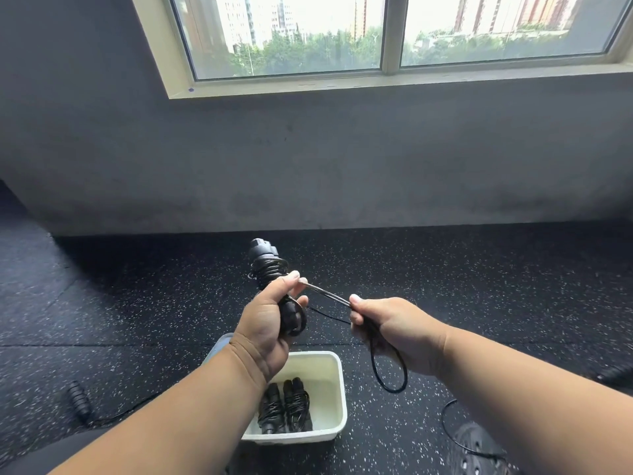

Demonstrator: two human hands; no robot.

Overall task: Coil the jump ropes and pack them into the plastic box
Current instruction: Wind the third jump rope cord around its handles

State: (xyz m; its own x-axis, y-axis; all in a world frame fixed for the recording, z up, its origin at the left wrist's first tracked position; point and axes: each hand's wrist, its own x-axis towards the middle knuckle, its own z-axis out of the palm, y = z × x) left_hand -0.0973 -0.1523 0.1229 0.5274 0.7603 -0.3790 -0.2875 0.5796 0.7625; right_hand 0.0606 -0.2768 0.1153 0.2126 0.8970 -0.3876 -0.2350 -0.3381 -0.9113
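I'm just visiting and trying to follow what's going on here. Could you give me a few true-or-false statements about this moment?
1. The left hand grips jump rope handles wound with cord. True.
2. The right hand is empty. False: it pinches the black cord.
3. The white plastic box is empty. False: coiled jump ropes lie inside.
4. The box sits on speckled black flooring. True.

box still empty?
No: the plastic box already holds a coiled jump rope on its floor, while the left hand and right hand wind another rope above it.
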